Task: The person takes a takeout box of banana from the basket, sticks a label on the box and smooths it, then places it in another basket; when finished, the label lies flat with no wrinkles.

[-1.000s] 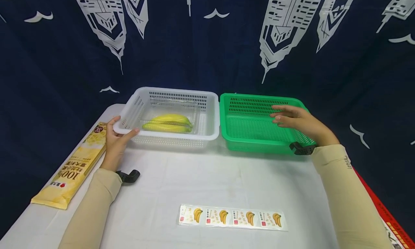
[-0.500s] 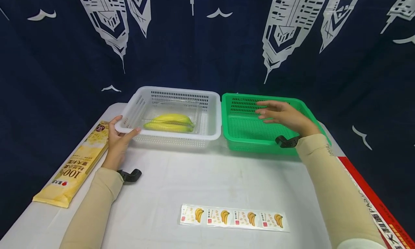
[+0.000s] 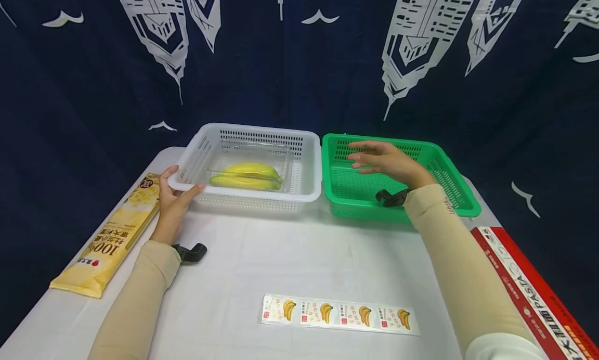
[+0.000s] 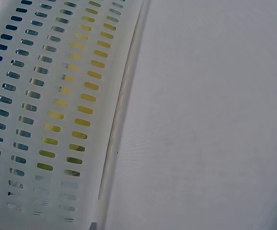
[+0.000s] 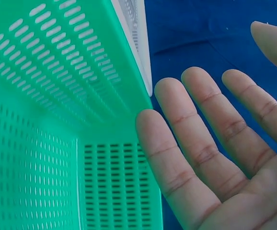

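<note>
At its front left corner, the white plastic basket [image 3: 252,194] is gripped by my left hand [image 3: 175,206], thumb along the front rim and fingers round the left side. Inside the basket lies a clear plastic box [image 3: 286,159] with yellow bananas [image 3: 248,176] in it. The left wrist view shows the basket's slotted wall [image 4: 38,96], with yellow behind the slots; that hand is out of this view. My right hand [image 3: 386,163] is over the green plastic basket [image 3: 451,193], fingers extended and holding nothing. In the right wrist view its spread fingers [image 5: 205,155] overlap the green basket's edge.
A yellow pasta packet [image 3: 112,235] lies along the table's left edge. Near the front is a strip of banana stickers [image 3: 339,314]. A red and white pasta pack [image 3: 529,292] lies at the right. A dark blue patterned curtain [image 3: 281,79] hangs behind the baskets.
My right hand has moved left across the green basket, toward the white one. The left hand keeps its grip on the white basket's corner. More of the red pasta pack shows at the right.
</note>
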`<state>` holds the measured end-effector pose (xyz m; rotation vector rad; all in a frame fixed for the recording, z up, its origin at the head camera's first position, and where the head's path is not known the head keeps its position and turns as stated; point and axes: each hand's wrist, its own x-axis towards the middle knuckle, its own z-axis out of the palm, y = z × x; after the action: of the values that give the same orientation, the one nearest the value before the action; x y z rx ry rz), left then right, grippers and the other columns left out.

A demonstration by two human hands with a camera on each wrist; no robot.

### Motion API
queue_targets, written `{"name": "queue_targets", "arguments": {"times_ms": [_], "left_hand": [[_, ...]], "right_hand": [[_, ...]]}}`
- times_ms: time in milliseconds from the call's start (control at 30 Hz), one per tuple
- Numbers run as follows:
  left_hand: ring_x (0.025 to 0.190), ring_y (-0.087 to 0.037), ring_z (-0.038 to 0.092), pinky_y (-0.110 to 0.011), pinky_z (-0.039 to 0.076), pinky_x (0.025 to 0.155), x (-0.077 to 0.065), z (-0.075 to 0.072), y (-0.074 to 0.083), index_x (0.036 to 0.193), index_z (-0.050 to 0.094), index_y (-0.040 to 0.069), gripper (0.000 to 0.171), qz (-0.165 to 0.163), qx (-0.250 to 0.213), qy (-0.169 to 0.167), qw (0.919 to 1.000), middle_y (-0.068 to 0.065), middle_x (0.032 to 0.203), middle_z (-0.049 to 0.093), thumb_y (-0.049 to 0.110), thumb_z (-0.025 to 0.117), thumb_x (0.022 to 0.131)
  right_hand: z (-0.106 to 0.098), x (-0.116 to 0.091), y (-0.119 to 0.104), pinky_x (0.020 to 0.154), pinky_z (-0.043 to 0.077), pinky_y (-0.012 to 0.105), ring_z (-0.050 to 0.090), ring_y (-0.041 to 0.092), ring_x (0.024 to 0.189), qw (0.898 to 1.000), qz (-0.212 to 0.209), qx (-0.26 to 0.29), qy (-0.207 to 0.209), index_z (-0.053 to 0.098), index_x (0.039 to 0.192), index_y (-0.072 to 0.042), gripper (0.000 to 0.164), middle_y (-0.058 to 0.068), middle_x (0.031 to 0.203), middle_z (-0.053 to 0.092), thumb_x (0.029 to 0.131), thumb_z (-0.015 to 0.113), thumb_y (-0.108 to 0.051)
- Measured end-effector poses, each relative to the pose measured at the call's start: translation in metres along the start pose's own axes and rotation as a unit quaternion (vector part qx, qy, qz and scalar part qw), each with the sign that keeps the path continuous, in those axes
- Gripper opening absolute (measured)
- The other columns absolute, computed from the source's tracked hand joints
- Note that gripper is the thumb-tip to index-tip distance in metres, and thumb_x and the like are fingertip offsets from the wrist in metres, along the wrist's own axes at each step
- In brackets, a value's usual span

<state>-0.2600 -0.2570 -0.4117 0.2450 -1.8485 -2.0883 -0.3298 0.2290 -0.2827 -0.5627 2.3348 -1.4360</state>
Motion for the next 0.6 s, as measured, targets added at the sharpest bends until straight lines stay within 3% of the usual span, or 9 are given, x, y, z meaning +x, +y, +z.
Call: {"name": "queue_targets", "arguments": {"times_ms": [200,433,600], "left_hand": [[0.155,-0.021,0.036,-0.024,0.035,0.124,0.0,0.0,-0.001,0.163,0.025,0.023,0.085,0.008,-0.008,-0.005,0.9999,-0.008,0.171,0.031,-0.005,0.072,0.097],[0.155,-0.021,0.036,-0.024,0.036,0.124,0.0,-0.001,-0.002,0.165,0.022,0.021,0.086,0.014,-0.008,-0.014,0.9998,-0.008,0.17,0.032,-0.003,0.072,0.099],[0.155,-0.021,0.037,-0.024,0.036,0.124,0.0,-0.002,-0.004,0.164,0.023,0.022,0.086,0.012,-0.014,-0.013,0.9997,-0.007,0.171,0.032,-0.004,0.072,0.099]], "right_hand": [[0.015,0.016,-0.003,0.116,0.05,0.053,0.068,0.022,0.123,1.0,0.0,0.003,0.001,0.043,0.163,0.0,0.053,0.028,0.157,0.053,0.113,0.057,-0.014],[0.031,0.032,-0.008,0.115,0.051,0.053,0.06,0.042,0.134,1.0,-0.002,0.022,0.0,0.043,0.161,0.001,0.052,0.031,0.156,0.052,0.113,0.058,-0.011],[0.043,0.044,-0.013,0.115,0.05,0.054,0.063,0.037,0.129,1.0,0.005,0.031,0.0,0.042,0.162,0.002,0.055,0.03,0.153,0.055,0.112,0.06,-0.012]]}}
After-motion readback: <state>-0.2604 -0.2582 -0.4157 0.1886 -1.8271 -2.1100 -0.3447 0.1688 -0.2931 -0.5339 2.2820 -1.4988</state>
